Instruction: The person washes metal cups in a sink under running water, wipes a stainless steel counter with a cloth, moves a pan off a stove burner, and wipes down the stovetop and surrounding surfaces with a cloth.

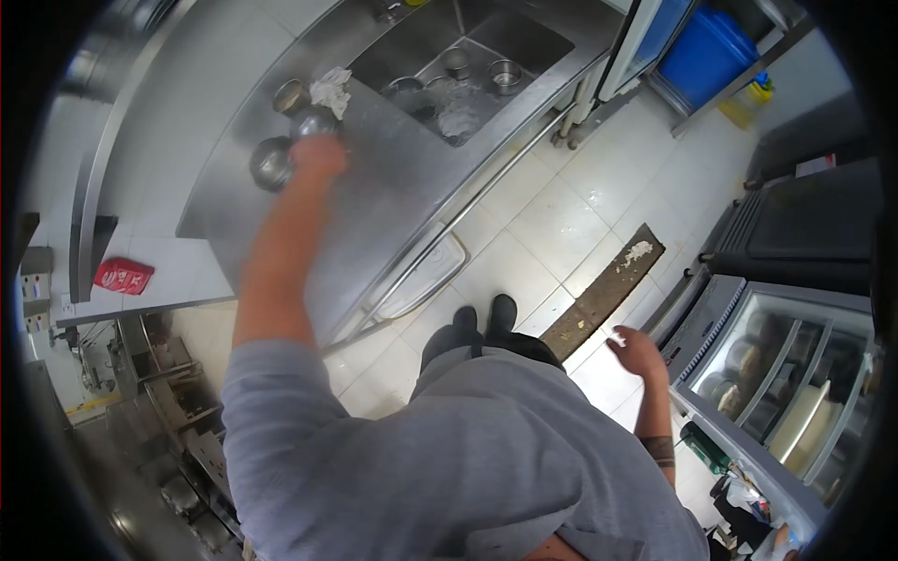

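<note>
My left hand reaches over the steel counter, slightly blurred, with its fingers closed at a round metal bowl. A second shiny metal bowl stands just left of that hand. Behind them are a smaller metal bowl and a crumpled white cloth. My right hand hangs at my right side above the floor, fingers loosely bent and apart, holding nothing I can make out.
A steel sink with several metal bowls and water adjoins the counter. A rail runs along its front. On the right stands a glass-topped fridge. A dirty brown floor strip lies between, and a blue bin stands beyond.
</note>
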The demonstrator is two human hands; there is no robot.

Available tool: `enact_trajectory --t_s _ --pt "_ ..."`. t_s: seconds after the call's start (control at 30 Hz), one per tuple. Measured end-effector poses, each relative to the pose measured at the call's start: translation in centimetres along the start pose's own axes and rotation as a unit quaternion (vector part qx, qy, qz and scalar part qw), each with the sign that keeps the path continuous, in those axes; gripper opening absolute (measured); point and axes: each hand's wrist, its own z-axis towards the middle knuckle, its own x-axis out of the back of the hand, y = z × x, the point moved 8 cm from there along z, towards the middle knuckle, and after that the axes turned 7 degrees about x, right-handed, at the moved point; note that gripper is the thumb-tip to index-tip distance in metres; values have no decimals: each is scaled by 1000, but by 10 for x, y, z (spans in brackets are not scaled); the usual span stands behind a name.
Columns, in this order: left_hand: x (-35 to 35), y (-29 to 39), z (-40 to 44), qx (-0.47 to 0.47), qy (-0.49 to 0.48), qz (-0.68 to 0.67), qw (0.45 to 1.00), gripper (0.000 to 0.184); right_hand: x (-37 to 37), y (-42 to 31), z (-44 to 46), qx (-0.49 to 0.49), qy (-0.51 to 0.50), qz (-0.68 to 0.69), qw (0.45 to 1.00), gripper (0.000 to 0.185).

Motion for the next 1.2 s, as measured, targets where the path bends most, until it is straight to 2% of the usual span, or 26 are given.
enact_trajectory --t_s 0.07,0.13,0.2,0.23,0.27,0.3,0.37,0.4,0.47,0.5,0.57,0.6,0.63,0.67,0.7,0.77,0.8,0.87,0.9,0.97,1.0,1.07,1.1,1.13,1.2 --pt "-8 -27 14 18 41 -158 986 57 -3 -33 10 7 -81 -3 997 48" --pt "-40 -48 35 31 35 -199 979 60 -19 -38 38 63 -96 13 993 50" --pt "-54 -53 30 43 27 -238 970 63 6 -87 63 76 -124 -4 989 54" --pt "-61 -55 17 49 6 -378 924 66 13 -99 83 77 -124 -9 989 54" --pt "-67 -57 7 54 -13 -512 857 70 20 -117 105 130 -129 -14 983 55" --pt "-71 -54 6 58 -10 -519 853 70 32 -139 124 184 -133 -22 974 55" --pt "-89 -44 13 87 -53 -642 760 74 58 -174 165 234 -124 -42 963 52" --pt "-95 -36 20 91 -45 -656 748 74 71 -192 187 258 -121 -59 957 52" --pt "-103 -10 39 77 -67 -820 564 59 103 -226 222 276 -125 -75 950 52" --pt "-95 3 44 77 -60 -831 548 59 119 -244 240 287 -134 -74 946 53" --pt "-74 45 54 25 -86 -953 290 47 146 -271 276 294 -135 -75 943 56" --pt "-78 63 66 28 -82 -958 272 47 159 -283 292 305 -125 -77 941 57" --pt "-80 88 80 12 -113 -976 188 50 169 -291 310 307 -129 -95 938 57" --pt "-81 113 94 -5 -140 -985 105 52 185 -307 329 356 -87 -74 928 58" --pt "-82 131 105 -2 -134 -986 97 52 197 -321 346 404 -45 -45 912 59" --pt "-78 168 123 15 -131 -991 -19 60 207 -340 401 440 -41 -71 894 63" --pt "-71 180 126 21 -125 -992 -22 60 210 -351 431 471 -34 -89 877 67" --pt "-45 200 136 -27 -156 -983 -98 68 217 -381 510 492 -14 -98 865 70" --pt "-37 204 140 -20 -150 -984 -97 68 221 -402 549 502 0 -100 859 71" --pt "-10 210 145 -90 -150 -974 -145 58 230 -454 625 499 12 -117 858 72" --pt "-12 216 152 -78 -143 -976 -144 58 230 -480 664 486 4 -132 864 73" --pt "-10 223 168 -73 -105 -983 -129 59 224 -531 735 516 47 -206 830 73" --pt "-2 218 172 -12 -82 -994 -66 62 218 -552 766 525 39 -201 826 73" --pt "-5 223 178 -2 -77 -995 -65 62 215 -565 793 515 57 -223 825 74" --pt "7 218 188 -21 -11 -999 34 66 212 -580 816 508 72 -245 822 75"
